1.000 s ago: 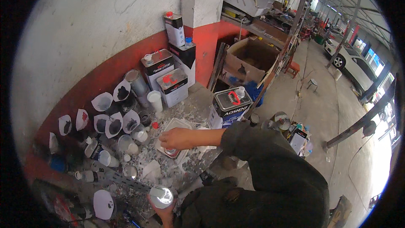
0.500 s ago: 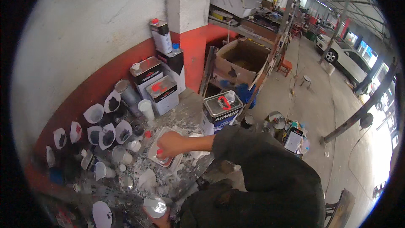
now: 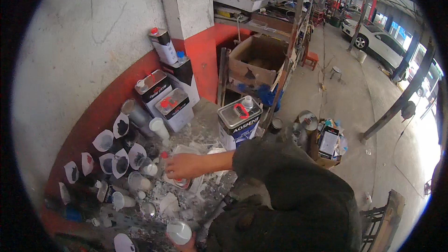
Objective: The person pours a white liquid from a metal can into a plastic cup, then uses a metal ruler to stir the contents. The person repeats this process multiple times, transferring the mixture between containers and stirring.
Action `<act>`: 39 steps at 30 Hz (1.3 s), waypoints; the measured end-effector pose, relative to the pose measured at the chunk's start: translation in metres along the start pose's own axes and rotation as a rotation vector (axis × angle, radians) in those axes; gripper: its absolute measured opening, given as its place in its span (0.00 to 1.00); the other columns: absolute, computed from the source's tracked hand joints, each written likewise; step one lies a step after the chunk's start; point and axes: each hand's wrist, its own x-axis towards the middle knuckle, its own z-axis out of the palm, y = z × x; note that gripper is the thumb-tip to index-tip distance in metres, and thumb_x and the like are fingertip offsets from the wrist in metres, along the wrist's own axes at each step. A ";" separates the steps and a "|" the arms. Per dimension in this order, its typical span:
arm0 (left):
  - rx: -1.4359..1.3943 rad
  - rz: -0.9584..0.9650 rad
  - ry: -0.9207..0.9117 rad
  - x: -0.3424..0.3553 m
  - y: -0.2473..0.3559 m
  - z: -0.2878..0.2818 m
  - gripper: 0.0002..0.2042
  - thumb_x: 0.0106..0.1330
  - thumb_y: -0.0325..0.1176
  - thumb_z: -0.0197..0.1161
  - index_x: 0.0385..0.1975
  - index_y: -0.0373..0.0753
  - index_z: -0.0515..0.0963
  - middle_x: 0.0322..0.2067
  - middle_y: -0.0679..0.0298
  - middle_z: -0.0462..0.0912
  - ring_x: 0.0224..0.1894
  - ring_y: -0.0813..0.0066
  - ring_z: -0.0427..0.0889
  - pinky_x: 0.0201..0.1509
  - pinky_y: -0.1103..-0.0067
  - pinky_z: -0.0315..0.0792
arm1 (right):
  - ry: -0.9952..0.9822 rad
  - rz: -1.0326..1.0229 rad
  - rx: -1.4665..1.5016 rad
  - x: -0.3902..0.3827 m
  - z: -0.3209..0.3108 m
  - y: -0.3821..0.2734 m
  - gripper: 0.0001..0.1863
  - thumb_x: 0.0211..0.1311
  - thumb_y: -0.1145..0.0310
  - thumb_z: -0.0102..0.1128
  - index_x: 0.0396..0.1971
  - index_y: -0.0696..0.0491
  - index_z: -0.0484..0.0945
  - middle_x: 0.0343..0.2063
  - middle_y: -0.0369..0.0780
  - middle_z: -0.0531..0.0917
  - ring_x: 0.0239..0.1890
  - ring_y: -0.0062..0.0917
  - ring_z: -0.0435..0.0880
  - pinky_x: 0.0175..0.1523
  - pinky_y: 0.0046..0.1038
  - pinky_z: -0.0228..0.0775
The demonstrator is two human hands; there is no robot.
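At the lower edge my left hand [image 3: 187, 246] is wrapped round a small cup [image 3: 179, 232] with a pale, greyish-white inside. My right hand [image 3: 183, 165] reaches across from the right, fingers curled together, just over a low metal tin [image 3: 182, 184] with a red ring on its top. Whatever is between those fingers is hidden. The tin sits on a pale, stained tray [image 3: 197, 183] on the cluttered bench. A small red cap [image 3: 164, 154] lies just left of the hand. A crumpled white paper [image 3: 169, 204] rests between the two hands.
Paper paint strainers [image 3: 120, 162] and plastic cups [image 3: 123, 200] crowd the left side. Rectangular metal cans [image 3: 173, 108] stand along the wall, with a white cup [image 3: 159, 128] before them. A larger can [image 3: 239, 120] stands beyond my right forearm. Behind is a cardboard box [image 3: 259, 60].
My right hand has shifted slightly left over the tin, and its fingers now point left. The cup in my left hand sits slightly lower and further right. The whole view has shifted.
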 end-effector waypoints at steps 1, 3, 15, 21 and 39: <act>0.061 -0.008 0.022 -0.003 0.002 -0.001 0.64 0.36 0.43 0.86 0.74 0.39 0.48 0.67 0.49 0.65 0.65 0.53 0.68 0.65 0.60 0.68 | -0.042 0.154 0.064 0.001 -0.001 -0.007 0.19 0.50 0.61 0.66 0.42 0.51 0.77 0.41 0.40 0.79 0.47 0.38 0.80 0.42 0.38 0.75; 0.159 -0.018 0.048 -0.003 0.003 0.000 0.64 0.36 0.43 0.86 0.74 0.39 0.48 0.67 0.49 0.65 0.65 0.53 0.68 0.65 0.60 0.68 | -0.125 0.443 0.166 0.003 -0.003 -0.008 0.24 0.48 0.57 0.68 0.45 0.52 0.78 0.36 0.42 0.82 0.41 0.40 0.83 0.39 0.40 0.75; 0.328 -0.020 0.094 -0.014 0.004 0.001 0.64 0.35 0.41 0.86 0.74 0.39 0.48 0.66 0.50 0.66 0.65 0.54 0.69 0.66 0.61 0.68 | -0.258 0.772 0.201 0.025 -0.032 -0.021 0.22 0.38 0.52 0.68 0.24 0.58 0.85 0.23 0.51 0.84 0.29 0.46 0.86 0.35 0.44 0.77; 0.529 0.069 0.135 -0.027 -0.019 -0.015 0.64 0.34 0.41 0.86 0.74 0.39 0.48 0.66 0.50 0.66 0.64 0.55 0.69 0.67 0.61 0.68 | -0.227 0.492 0.271 0.019 -0.008 -0.013 0.11 0.42 0.65 0.65 0.25 0.56 0.82 0.28 0.47 0.83 0.34 0.45 0.84 0.38 0.43 0.75; 0.121 -0.173 0.195 -0.010 0.078 0.053 0.64 0.33 0.41 0.88 0.71 0.30 0.50 0.64 0.50 0.66 0.65 0.59 0.67 0.69 0.64 0.61 | 0.188 1.201 -0.187 -0.185 -0.133 0.059 0.22 0.46 0.58 0.72 0.44 0.50 0.84 0.34 0.43 0.84 0.41 0.40 0.83 0.47 0.36 0.76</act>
